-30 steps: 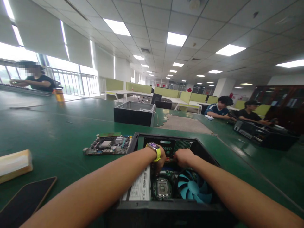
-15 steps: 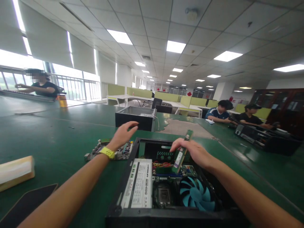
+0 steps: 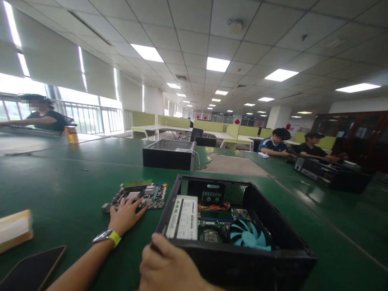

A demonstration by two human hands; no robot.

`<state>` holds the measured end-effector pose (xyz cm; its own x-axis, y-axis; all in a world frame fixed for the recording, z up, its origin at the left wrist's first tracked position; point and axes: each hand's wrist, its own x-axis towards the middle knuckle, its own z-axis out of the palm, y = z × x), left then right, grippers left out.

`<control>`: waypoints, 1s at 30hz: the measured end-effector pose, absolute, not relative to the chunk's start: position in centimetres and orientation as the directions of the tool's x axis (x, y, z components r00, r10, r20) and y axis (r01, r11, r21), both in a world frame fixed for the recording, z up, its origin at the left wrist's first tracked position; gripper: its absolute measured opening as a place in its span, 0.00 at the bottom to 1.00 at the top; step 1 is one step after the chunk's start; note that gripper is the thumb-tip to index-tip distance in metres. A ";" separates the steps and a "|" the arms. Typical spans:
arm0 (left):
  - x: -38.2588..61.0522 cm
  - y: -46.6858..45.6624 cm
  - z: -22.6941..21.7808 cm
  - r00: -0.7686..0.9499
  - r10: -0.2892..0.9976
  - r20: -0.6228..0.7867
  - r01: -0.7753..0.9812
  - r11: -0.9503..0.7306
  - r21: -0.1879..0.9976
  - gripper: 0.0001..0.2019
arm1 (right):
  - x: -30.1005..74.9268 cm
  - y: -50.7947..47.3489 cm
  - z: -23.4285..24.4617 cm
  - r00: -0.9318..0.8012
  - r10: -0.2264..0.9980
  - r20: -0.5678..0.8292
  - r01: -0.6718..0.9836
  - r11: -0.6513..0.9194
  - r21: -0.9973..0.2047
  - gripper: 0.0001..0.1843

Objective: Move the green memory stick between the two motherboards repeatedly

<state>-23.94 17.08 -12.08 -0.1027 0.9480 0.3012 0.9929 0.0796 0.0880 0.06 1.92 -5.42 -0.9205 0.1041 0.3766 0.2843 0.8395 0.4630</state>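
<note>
My left hand (image 3: pixel 126 216), with a watch on its wrist, lies flat with fingers spread on the near edge of a motherboard (image 3: pixel 156 196) on the table. My right hand (image 3: pixel 165 258) is closed round the near left corner of a black computer case (image 3: pixel 236 258), its thumb over the rim. Inside the open case are a white-labelled power supply (image 3: pixel 182 218), a fan with teal blades (image 3: pixel 248 234), a CPU socket (image 3: pixel 211 235) and a bundle of coloured wires (image 3: pixel 214 207). The memory stick seen earlier no longer shows in my right hand.
Another open case (image 3: pixel 168 157) stands farther back on the green table (image 3: pixel 91 161). At left lie a pale yellowish block (image 3: pixel 15 230) and a dark flat board (image 3: pixel 33 268). People sit at both far sides; a black case (image 3: pixel 330 171) is before those at right.
My left hand has come down onto the motherboard. My right hand has left the inside of the case, without the memory stick, and taken hold of its near left corner.
</note>
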 end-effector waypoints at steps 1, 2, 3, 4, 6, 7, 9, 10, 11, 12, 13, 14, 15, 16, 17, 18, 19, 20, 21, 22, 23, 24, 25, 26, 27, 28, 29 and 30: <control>-23.9 17.0 -12.0 -0.103 0.945 0.311 0.993 0.080 0.086 0.27 | 0.9 3.1 -5.0 -0.905 0.183 0.384 0.347 0.841 0.416 0.19; -23.9 16.9 -11.9 -0.099 0.945 0.313 0.993 0.075 0.087 0.28 | 1.8 4.4 -4.6 -0.878 0.279 0.389 0.427 0.823 0.373 0.21; -23.9 16.8 -11.7 -0.094 0.947 0.307 0.993 0.069 0.092 0.28 | 2.9 5.8 -4.2 -0.842 0.375 0.388 0.510 0.788 0.344 0.20; -23.9 16.6 -11.5 -0.088 0.951 0.295 0.993 0.060 0.100 0.28 | 4.2 7.2 -3.9 -0.793 0.473 0.383 0.596 0.734 0.326 0.20; -23.8 16.4 -11.1 -0.080 0.961 0.264 0.992 0.050 0.116 0.28 | 7.4 9.9 -3.4 -0.698 0.623 0.354 0.716 0.622 0.317 0.20; -23.9 16.4 -10.9 -0.077 0.965 0.250 0.992 0.048 0.120 0.28 | 9.4 11.0 -3.3 -0.642 0.685 0.344 0.766 0.557 0.321 0.20; -24.0 16.4 -10.5 -0.061 0.971 0.232 0.993 0.035 0.115 0.28 | 13.9 12.6 -3.1 -0.531 0.782 0.327 0.838 0.427 0.340 0.21; -24.1 16.4 -10.4 -0.050 0.973 0.225 0.994 0.026 0.110 0.28 | 16.1 13.0 -3.1 -0.471 0.822 0.320 0.865 0.360 0.350 0.22; -24.1 16.4 -10.3 -0.039 0.975 0.218 0.994 0.016 0.106 0.27 | 18.1 13.3 -3.1 -0.395 0.858 0.328 0.894 0.275 0.355 0.22; -24.0 16.3 -10.2 -0.029 0.977 0.211 0.995 0.007 0.104 0.27 | 19.8 13.4 -3.2 -0.317 0.883 0.347 0.917 0.190 0.351 0.22; -23.8 16.1 -10.1 -0.019 0.978 0.206 0.995 -0.003 0.104 0.26 | 21.2 13.4 -3.4 -0.235 0.895 0.379 0.936 0.103 0.338 0.23; -23.3 15.7 -10.0 -0.005 0.980 0.201 0.994 -0.016 0.105 0.25 | 22.1 13.4 -3.7 -0.156 0.898 0.411 0.951 0.025 0.307 0.24; -22.6 15.1 -9.8 0.013 0.980 0.199 0.994 -0.035 0.107 0.24 | 22.5 13.3 -4.1 -0.089 0.900 0.428 0.966 -0.027 0.258 0.24; -21.6 14.3 -9.6 0.041 0.979 0.199 0.992 -0.064 0.111 0.24 | 22.4 13.1 -4.5 -0.030 0.905 0.425 0.981 -0.055 0.186 0.25; -20.3 13.3 -9.4 0.078 0.977 0.199 0.988 -0.103 0.116 0.23 | 22.0 12.9 -5.0 0.014 0.916 0.401 0.994 -0.057 0.095 0.25; -18.7 12.1 -9.2 0.124 0.973 0.197 0.981 -0.150 0.125 0.22 | 21.2 12.6 -5.6 0.036 0.930 0.365 0.999 -0.035 -0.008 0.25; -17.0 10.7 -9.0 0.182 0.965 0.191 0.968 -0.210 0.138 0.21 | 20.1 12.3 -6.2 0.037 0.945 0.326 0.993 0.001 -0.114 0.25; -15.1 9.1 -8.8 0.248 0.954 0.168 0.950 -0.273 0.151 0.21 | 19.0 11.9 -6.9 0.034 0.954 0.298 0.977 0.031 -0.212 0.25; -13.2 7.5 -8.7 0.317 0.937 0.147 0.927 -0.339 0.162 0.20 | 17.9 11.5 -7.5 0.038 0.957 0.287 0.954 0.051 -0.294 0.25; -11.3 5.9 -8.6 0.386 0.913 0.130 0.898 -0.405 0.175 0.21 | 16.8 11.1 -8.0 0.044 0.956 0.290 0.931 0.066 -0.358 0.25; -9.6 4.3 -8.5 0.460 0.881 0.114 0.860 -0.474 0.192 0.22 | 15.9 10.8 -8.5 0.051 0.953 0.299 0.910 0.079 -0.408 0.25; -8.1 3.0 -8.3 0.506 0.857 0.094 0.832 -0.514 0.207 0.23 | 15.1 10.5 -8.9 0.062 0.946 0.317 0.890 0.091 -0.447 0.24; -6.9 1.9 -8.1 0.553 0.832 0.056 0.805 -0.550 0.224 0.23 | 14.6 10.3 -9.1 0.073 0.936 0.343 0.873 0.106 -0.475 0.23; -6.0 1.2 -7.8 0.596 0.803 0.029 0.773 -0.583 0.249 0.22 | 14.2 10.2 -9.2 0.078 0.925 0.371 0.862 0.124 -0.491 0.22; -5.6 1.0 -7.4 0.632 0.775 0.017 0.741 -0.610 0.281 0.20 | 13.9 10.1 -9.3 0.079 0.917 0.392 0.858 0.138 -0.495 0.21; -5.5 1.3 -7.1 0.657 0.753 0.029 0.709 -0.630 0.316 0.18 | 13.8 10.2 -9.3 0.082 0.914 0.398 0.860 0.137 -0.491 0.21; -5.7 2.0 -6.7 0.662 0.747 0.069 0.686 -0.640 0.348 0.18 | 13.7 10.3 -9.4 0.085 0.917 0.390 0.867 0.125 -0.482 0.21; -6.2 3.1 -6.4 0.639 0.758 0.128 0.679 -0.635 0.369 0.17 | 13.7 10.4 -9.5 0.086 0.926 0.368 0.876 0.106 -0.471 0.21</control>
